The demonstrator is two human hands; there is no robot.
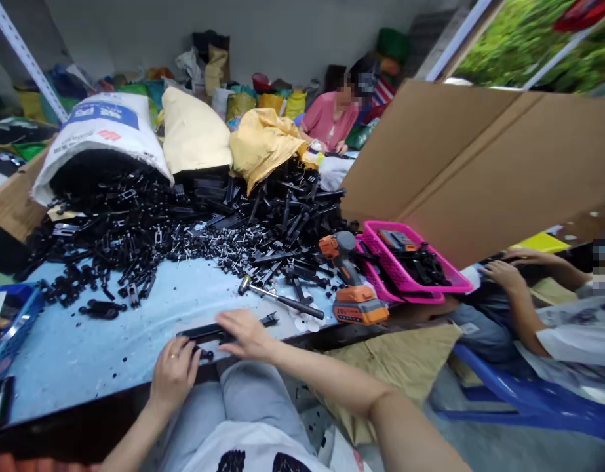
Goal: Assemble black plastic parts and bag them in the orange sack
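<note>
My left hand (175, 368), with a ring on one finger, is curled at the table's front edge around a small black part (204, 354) with a rounded end. Most of that part is hidden by the fingers. A long black bar (202, 332) lies across the edge in front of me. My right hand (248, 335) is over the bar, fingers and thumb closed about its middle and slightly blurred. The bar's forked far end (270, 319) shows past the hand. Just beyond lies a small hammer (282, 300) with a dark handle.
Black metal parts (194, 229) are heaped along the table (135, 354) below open sacks (196, 131). At right are an orange cordless drill (349, 278), pink baskets (459, 280) and a cardboard sheet (518, 164). A blue basket (34, 308) stands left. Two people sit nearby.
</note>
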